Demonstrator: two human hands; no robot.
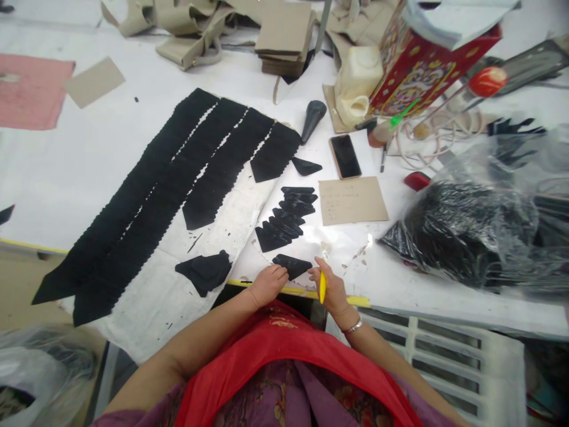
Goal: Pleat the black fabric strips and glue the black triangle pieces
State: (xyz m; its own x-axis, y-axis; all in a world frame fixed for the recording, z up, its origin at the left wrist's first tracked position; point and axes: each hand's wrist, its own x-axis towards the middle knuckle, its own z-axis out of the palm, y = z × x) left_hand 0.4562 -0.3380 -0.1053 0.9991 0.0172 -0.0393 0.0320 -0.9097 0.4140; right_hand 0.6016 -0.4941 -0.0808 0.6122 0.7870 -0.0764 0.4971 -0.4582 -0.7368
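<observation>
Near the table's front edge, my left hand (269,284) has its fingers closed at the left end of a black pointed piece (292,267). My right hand (329,289) holds a yellow-handled tool (322,287) beside the piece's right end, its fingertips close to it. Just beyond lies an overlapping row of black folded pieces (287,218). A small black pile (205,273) rests on white cloth to the left, and long rows of overlapping black pieces (146,201) stretch diagonally behind it.
A phone (345,156) and a cardboard sheet (354,201) lie beyond my right hand. Plastic-wrapped black material (466,225) sits at the right. A red box (427,65), white bottle (362,71) and stacked beige pieces (284,29) stand at the back.
</observation>
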